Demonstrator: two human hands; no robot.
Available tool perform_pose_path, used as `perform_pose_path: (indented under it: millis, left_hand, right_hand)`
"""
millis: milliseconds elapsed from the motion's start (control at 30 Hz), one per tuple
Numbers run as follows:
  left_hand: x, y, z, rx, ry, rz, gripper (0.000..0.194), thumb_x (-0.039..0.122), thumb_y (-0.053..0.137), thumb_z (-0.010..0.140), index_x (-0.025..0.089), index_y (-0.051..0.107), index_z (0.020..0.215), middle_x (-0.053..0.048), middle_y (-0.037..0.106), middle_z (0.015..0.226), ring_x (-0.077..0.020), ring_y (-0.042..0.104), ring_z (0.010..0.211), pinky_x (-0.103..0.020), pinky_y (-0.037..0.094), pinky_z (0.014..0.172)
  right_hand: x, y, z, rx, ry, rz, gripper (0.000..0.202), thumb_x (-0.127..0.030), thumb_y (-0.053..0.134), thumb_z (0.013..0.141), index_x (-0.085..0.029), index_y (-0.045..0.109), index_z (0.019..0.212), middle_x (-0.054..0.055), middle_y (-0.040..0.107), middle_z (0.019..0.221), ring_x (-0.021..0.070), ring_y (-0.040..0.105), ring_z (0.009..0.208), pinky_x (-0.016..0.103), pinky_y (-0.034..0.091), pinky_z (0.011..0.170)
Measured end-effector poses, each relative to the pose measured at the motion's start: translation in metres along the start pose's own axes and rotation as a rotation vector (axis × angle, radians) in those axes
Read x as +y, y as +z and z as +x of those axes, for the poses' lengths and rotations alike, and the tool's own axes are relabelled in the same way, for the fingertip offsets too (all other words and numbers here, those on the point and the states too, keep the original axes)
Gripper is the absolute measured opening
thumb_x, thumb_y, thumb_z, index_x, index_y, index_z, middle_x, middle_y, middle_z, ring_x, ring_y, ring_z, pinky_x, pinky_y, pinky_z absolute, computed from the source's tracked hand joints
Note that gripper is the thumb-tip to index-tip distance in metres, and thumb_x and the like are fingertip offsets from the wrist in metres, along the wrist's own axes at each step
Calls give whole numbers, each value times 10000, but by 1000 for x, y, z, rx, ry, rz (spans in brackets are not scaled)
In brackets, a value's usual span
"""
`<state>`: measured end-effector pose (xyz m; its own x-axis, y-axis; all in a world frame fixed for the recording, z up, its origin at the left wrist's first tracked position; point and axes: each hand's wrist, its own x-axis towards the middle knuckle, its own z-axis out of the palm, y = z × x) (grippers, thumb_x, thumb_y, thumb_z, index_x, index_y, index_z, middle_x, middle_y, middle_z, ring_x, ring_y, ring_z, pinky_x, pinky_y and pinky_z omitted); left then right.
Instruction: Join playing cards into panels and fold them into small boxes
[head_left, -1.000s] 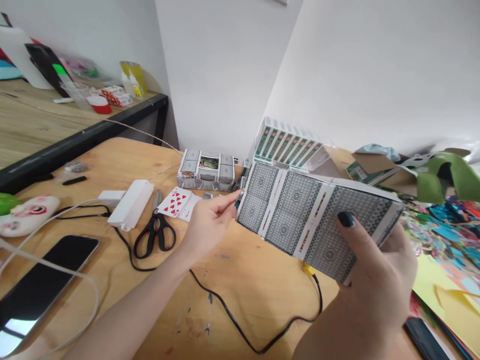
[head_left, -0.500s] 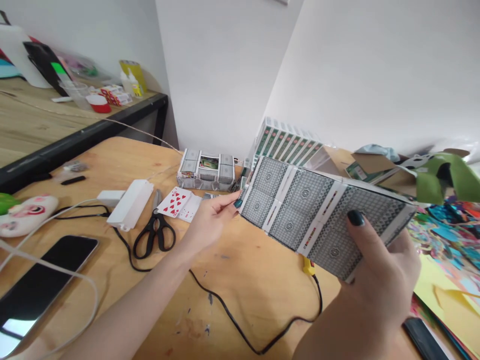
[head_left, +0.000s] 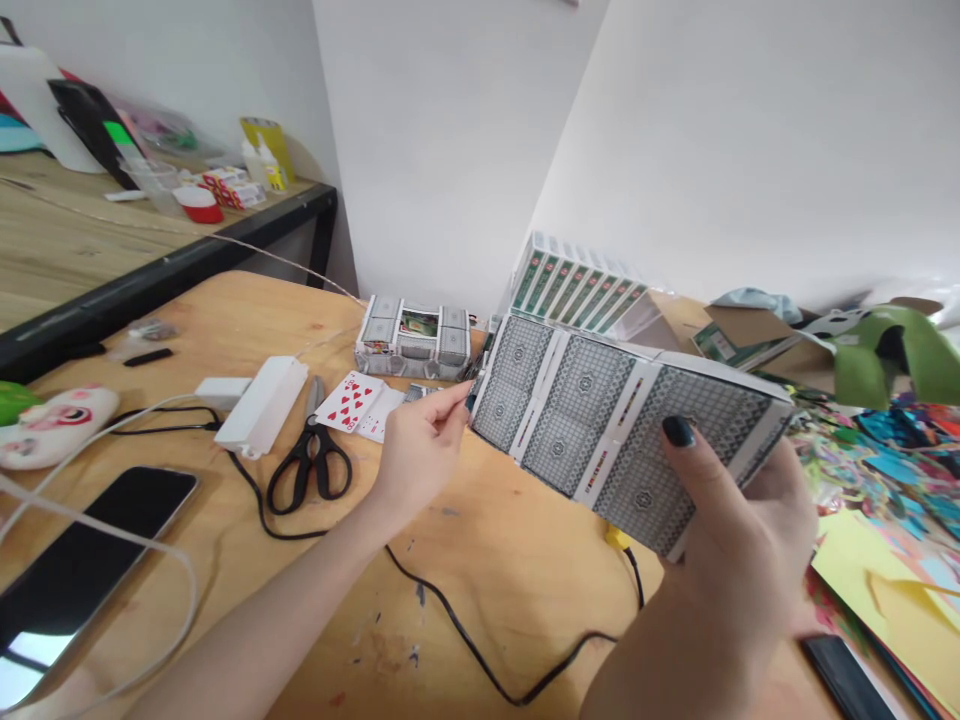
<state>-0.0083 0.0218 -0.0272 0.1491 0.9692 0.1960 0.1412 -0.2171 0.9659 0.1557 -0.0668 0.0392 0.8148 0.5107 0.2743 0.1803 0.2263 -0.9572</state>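
A long box built from playing cards (head_left: 574, 425), patterned grey backs outward with white strips between, is held tilted above the table. My right hand (head_left: 742, 540) grips its right end, thumb lying across the face. At the left end, my left hand (head_left: 424, 440) pinches the box's edge between thumb and fingers; the fingertips are partly hidden. Behind stands a smaller card-built box (head_left: 412, 340) with an opening in its top. Loose playing cards (head_left: 352, 403), the ten of hearts uppermost, lie beside my left wrist.
Black-handled scissors (head_left: 309, 465), a white adapter (head_left: 262, 405) and a phone (head_left: 97, 570) lie to the left. Card packs (head_left: 574, 283) stand in a row behind the held box. A black cable (head_left: 457, 615) crosses the front; coloured paper (head_left: 885, 570) covers the right side.
The held playing-card box has shifted slightly left along with my right hand. My left hand stays at its left end, moved a little left too.
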Motion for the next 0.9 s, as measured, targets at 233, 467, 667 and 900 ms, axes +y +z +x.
perform_pose_path:
  millis: [233,467,667,900]
  left_hand:
    - [-8,3,0,112,-10,89,358,237,525,841,148,682,1150,-55,762,931,-170,695,708,-260,565,647]
    - [-7,-2,6,-147,-84,-351,413,275,580,839,159,624,1233,-50,669,1221,-223,642,1095,-358,529,962]
    - [-15,7,4,-76,-61,-305,410,282,545,851,161,628,1233,-54,695,1170,-210,672,1018,-353,554,913]
    - [-15,1,1,31,20,43,418,210,499,842,164,633,1235,-8,699,712,-83,488,454,-188,379,418]
  right_hand:
    - [3,3,-4,8,-18,-13,472,-342,834,578,-215,676,1005,19,681,886,166,617,697,300,543,600]
    - [-3,2,6,108,22,66,428,-355,840,496,-197,707,871,20,672,789,240,676,799,403,584,723]
    - [-3,7,5,90,44,39,484,-363,858,468,-199,692,892,21,697,827,171,647,666,352,591,660]
    - [-2,8,-1,69,41,41,484,-360,854,499,-209,681,926,15,693,866,150,639,681,326,580,680]
